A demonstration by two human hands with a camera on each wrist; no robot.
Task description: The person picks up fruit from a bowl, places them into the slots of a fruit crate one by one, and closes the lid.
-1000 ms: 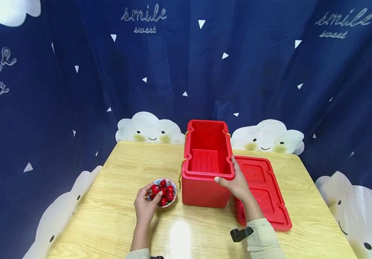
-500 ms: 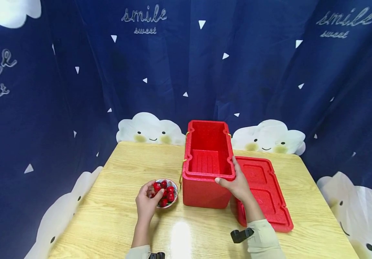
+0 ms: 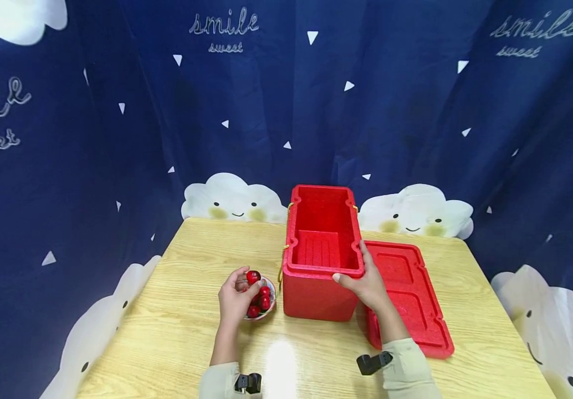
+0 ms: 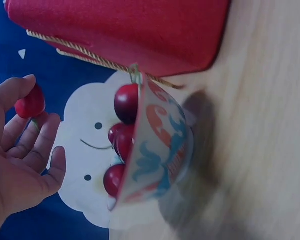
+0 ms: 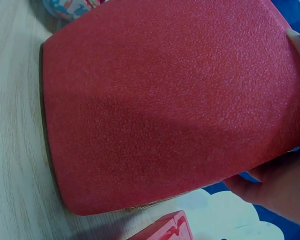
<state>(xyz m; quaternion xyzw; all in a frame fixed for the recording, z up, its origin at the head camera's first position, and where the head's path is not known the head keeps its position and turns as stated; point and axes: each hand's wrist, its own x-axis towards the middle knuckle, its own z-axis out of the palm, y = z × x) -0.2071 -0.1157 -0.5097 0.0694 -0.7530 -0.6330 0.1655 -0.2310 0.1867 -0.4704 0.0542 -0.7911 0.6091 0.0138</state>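
My left hand [image 3: 235,302] pinches a red cherry [image 4: 31,102] between thumb and fingertips, just above the near left side of a small patterned bowl [image 4: 162,140]. A green stem hangs from this cherry in the left wrist view. Several more cherries [image 4: 126,103] sit in the bowl, some hidden by my hand in the head view. To the right of the bowl stands a lidless red foam box [image 3: 318,296], its ribbed floor visible. My right hand [image 3: 370,285] grips the box's near right corner, thumb on the front rim and fingers along the right side.
A red lid [image 3: 406,299] lies flat on the table, right of the box. Yellow cord [image 4: 90,55] hangs along the box's side. The wooden table [image 3: 167,332] ends at a dark blue curtain [image 3: 246,149] printed with clouds.
My left hand has risen from among the cherries and moved slightly right, lifting one cherry above the bowl. The right hand keeps its grip on the box corner.
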